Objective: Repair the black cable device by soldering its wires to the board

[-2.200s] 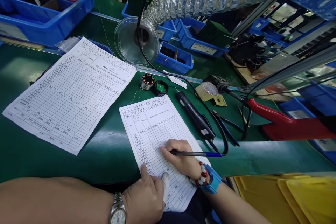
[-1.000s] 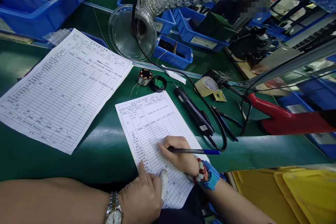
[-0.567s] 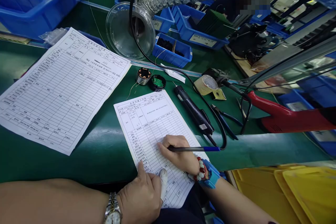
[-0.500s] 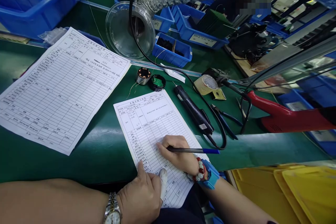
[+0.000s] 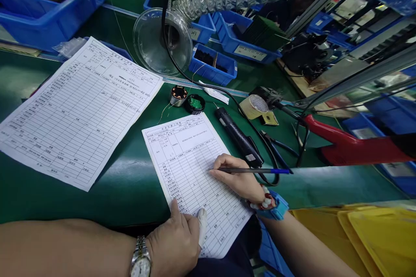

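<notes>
My right hand (image 5: 237, 177) is closed around a dark pen (image 5: 260, 170) with a blue end, its tip side over the middle columns of a printed paper form (image 5: 182, 138). A small handwritten mark shows on the form left of this hand. On the form's lower left part lies my left hand (image 5: 175, 240), index finger stretched along the row labels. Its thumb, wrapped in white, presses on the sheet, and the other fingers are curled and partly hidden. The form's lower end overhangs the table edge. A second form (image 5: 78, 117) with handwriting lies to the left.
Beyond the form are a copper-wound motor part (image 5: 178, 95), a black round cap (image 5: 195, 104), an electric screwdriver (image 5: 238, 136), a tape roll (image 5: 253, 106) and pliers (image 5: 276, 147). Blue bins (image 5: 214, 69) and a duct hood (image 5: 156, 47) stand behind. A red-handled tool (image 5: 351, 145) lies right.
My right hand has moved right and slightly away from me with the pen, uncovering the small mark on the form. My left hand stays in nearly the same place.
</notes>
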Action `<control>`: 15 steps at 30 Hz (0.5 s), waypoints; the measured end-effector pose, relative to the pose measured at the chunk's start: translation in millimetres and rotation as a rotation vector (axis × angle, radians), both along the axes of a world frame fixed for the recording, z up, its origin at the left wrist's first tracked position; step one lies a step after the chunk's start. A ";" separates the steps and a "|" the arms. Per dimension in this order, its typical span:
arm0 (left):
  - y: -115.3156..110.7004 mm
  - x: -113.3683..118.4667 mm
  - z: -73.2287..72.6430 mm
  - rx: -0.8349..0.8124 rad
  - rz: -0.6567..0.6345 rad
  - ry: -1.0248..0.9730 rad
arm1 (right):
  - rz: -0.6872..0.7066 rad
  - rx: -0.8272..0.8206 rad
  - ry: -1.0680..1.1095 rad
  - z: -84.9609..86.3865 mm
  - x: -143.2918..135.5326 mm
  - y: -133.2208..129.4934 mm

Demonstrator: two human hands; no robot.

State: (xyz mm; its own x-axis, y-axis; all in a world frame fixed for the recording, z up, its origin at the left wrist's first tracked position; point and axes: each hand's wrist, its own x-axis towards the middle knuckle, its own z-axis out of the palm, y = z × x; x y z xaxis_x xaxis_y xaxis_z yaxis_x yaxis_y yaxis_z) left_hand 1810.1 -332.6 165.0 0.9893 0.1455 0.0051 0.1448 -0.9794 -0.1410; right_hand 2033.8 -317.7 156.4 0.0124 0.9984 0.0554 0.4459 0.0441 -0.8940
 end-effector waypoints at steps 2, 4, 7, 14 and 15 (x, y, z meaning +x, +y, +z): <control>-1.0 -0.5 -0.8 0.000 -0.002 -0.010 | -0.020 -0.001 0.000 -3.3 1.3 -1.1; -2.0 -0.5 -1.9 0.000 0.014 -0.024 | -0.050 0.011 -0.004 -7.7 0.0 -2.6; -2.1 0.0 -2.6 0.001 0.042 -0.038 | -0.087 0.051 -0.039 -13.0 -3.4 -4.4; 1.2 1.5 -2.6 -0.033 0.044 -0.047 | -0.145 0.150 -0.143 -16.7 -8.1 -3.4; 1.2 1.7 -3.0 -0.036 0.041 -0.049 | -0.141 0.157 -0.150 -16.9 -8.3 -2.8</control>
State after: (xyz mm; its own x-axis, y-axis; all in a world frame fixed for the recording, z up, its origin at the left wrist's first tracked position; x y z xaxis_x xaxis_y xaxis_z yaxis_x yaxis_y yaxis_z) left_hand 1811.8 -331.4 162.0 0.9812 0.1869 0.0477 0.1908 -0.9768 -0.0972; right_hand 2025.5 -320.5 139.5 0.1313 0.9663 0.2214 0.5843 0.1050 -0.8047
